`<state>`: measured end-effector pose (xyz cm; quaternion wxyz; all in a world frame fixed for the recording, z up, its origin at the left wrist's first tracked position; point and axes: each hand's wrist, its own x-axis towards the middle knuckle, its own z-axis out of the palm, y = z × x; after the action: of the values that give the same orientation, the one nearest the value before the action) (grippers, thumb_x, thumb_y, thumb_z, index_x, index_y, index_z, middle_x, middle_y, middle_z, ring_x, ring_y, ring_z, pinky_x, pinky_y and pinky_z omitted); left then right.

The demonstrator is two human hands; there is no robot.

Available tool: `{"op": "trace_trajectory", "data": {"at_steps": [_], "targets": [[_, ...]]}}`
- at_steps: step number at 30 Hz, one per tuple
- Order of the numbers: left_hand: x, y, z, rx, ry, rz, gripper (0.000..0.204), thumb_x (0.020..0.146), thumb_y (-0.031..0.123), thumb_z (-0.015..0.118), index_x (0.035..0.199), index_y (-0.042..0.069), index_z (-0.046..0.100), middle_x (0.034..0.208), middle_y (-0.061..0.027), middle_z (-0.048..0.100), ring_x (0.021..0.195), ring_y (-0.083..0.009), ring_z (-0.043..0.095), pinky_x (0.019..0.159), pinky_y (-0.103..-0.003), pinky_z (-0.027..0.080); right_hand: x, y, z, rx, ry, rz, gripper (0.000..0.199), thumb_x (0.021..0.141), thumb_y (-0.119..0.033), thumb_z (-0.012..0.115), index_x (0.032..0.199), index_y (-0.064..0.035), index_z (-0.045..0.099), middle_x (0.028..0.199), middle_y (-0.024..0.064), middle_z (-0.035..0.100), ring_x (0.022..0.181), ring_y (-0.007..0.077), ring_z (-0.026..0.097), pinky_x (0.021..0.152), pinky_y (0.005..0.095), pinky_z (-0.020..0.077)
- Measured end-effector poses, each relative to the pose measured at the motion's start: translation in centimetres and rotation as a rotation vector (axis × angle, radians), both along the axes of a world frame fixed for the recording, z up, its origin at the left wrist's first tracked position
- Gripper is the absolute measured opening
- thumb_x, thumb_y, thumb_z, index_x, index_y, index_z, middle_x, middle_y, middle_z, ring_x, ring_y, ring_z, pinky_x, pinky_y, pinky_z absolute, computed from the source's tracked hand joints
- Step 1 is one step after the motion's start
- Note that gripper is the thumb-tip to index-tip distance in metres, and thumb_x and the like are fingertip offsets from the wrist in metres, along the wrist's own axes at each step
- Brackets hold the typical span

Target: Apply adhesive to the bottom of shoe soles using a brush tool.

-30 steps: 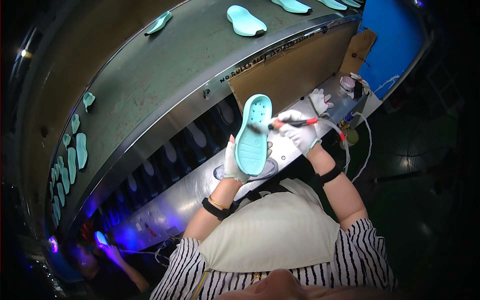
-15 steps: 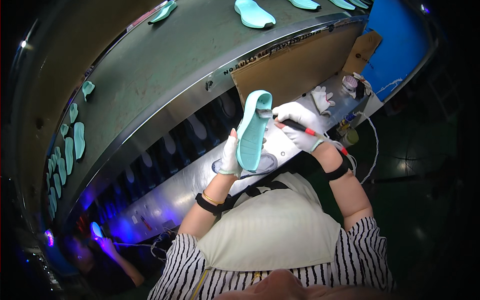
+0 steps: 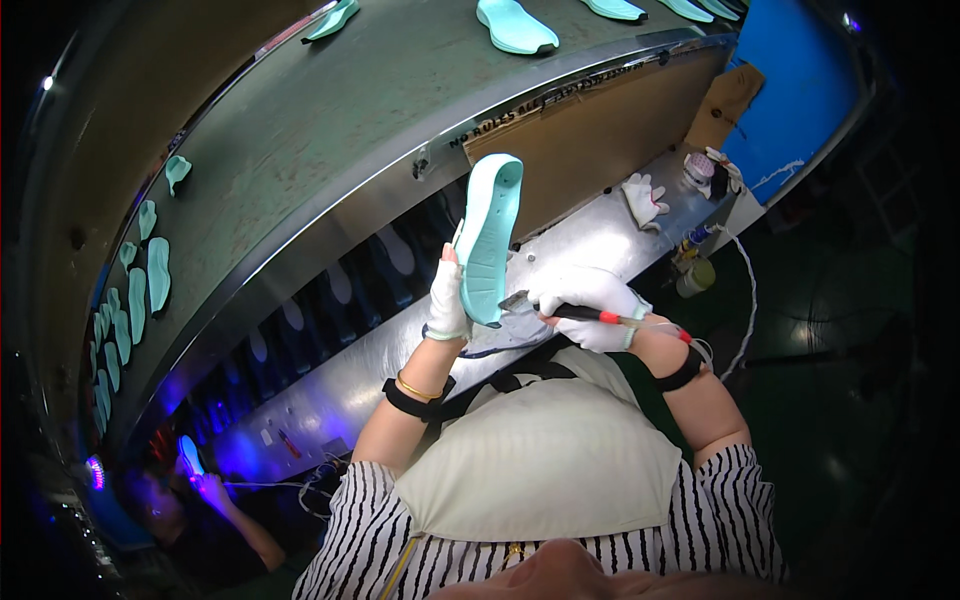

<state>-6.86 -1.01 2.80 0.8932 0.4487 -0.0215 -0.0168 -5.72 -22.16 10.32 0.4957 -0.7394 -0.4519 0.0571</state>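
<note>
From the head camera, your left hand [image 3: 447, 300] in its white glove is closed around the lower end of a mint-green shoe sole [image 3: 489, 236], holding it upright and tilted a little, its hollow side turned toward your right. Your right hand [image 3: 588, 305], also gloved, is wrapped around a thin tool with a red and black handle [image 3: 590, 316], whose tip meets the bottom edge of the sole.

Behind the sole runs a grey conveyor belt [image 3: 330, 140] with a metal rim, carrying more mint soles: one [image 3: 515, 27] well above the sole you hold, others [image 3: 140, 290] strung along the belt's far left. Just right of the sole a spare white glove [image 3: 643, 197] lies on the steel shelf [image 3: 580, 235], with small jars [image 3: 697, 275] farther right, near a blue panel [image 3: 800, 90]. A brown board [image 3: 600, 140] stands behind the shelf.

Below and left of the sole, another person's hand [image 3: 205, 485] holds a glowing blue piece [image 3: 188, 452] in violet light; what it is cannot be made out. Your apron and striped sleeves hide the bench under your arms. The room to the right is dark, and the lens bends the belt's edges.
</note>
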Motion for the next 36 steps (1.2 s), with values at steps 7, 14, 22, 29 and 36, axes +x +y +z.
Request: {"op": "trace_trajectory", "data": {"at_steps": [7, 14, 22, 29, 36], "targets": [[-0.4, -1.5, 2.1, -0.300, 0.161, -0.143, 0.067, 0.094, 0.053, 0.021, 0.128, 0.000, 0.042, 0.110, -0.0170, 0.060, 0.100, -0.0268, 0.059, 0.089, -0.035, 0.046, 1.2, 0.6, -0.7, 0.274, 0.615, -0.109, 0.011, 0.080, 0.003, 0.065, 0.090, 0.0002, 0.063, 0.092, 0.0061, 0.065, 0.086, 0.0097, 0.059, 0.077, 0.0233, 0.0474], [-1.2, -1.8, 2.7, -0.312, 0.131, -0.217, 0.072, 0.092, 0.058, 0.019, 0.130, -0.001, 0.039, 0.109, -0.0217, 0.059, 0.094, -0.0289, 0.062, 0.084, -0.037, 0.049, 2.9, 1.6, -0.5, 0.580, 0.339, -0.358, 0.015, 0.079, 0.007, 0.063, 0.092, -0.0007, 0.059, 0.091, 0.0079, 0.064, 0.084, 0.0133, 0.062, 0.078, 0.0262, 0.0521], [4.1, 1.2, 10.1, -0.304, -0.028, -0.205, 0.078, 0.090, 0.062, 0.013, 0.131, -0.001, 0.036, 0.108, -0.0220, 0.057, 0.103, -0.0337, 0.057, 0.085, -0.043, 0.050, -0.1, 0.7, 3.1, 0.475, -0.025, -0.390, 0.018, 0.073, 0.007, 0.070, 0.085, -0.0027, 0.060, 0.091, 0.0089, 0.063, 0.084, 0.0176, 0.062, 0.076, 0.0268, 0.0486], [13.0, 4.5, 14.3, -0.941, 0.154, -0.147, 0.080, 0.088, 0.060, 0.031, 0.136, -0.002, 0.019, 0.142, -0.0235, 0.022, 0.127, -0.0435, 0.030, 0.098, -0.055, 0.038, -0.2, -0.5, 1.5, 0.531, 0.058, -0.397, 0.023, 0.074, 0.012, 0.065, 0.090, -0.0020, 0.059, 0.097, 0.0108, 0.063, 0.088, 0.0152, 0.060, 0.080, 0.0269, 0.0477], [4.8, 7.5, 10.1, 0.387, -0.288, 0.234, 0.042, 0.089, 0.032, 0.049, 0.109, -0.004, 0.057, 0.114, -0.0197, 0.058, 0.100, -0.0281, 0.059, 0.090, -0.038, 0.045, -0.7, -1.8, -0.2, 0.458, 0.242, -0.372, 0.022, 0.075, 0.011, 0.063, 0.092, -0.0028, 0.059, 0.098, 0.0102, 0.063, 0.087, 0.0129, 0.059, 0.077, 0.0251, 0.0476]]}}
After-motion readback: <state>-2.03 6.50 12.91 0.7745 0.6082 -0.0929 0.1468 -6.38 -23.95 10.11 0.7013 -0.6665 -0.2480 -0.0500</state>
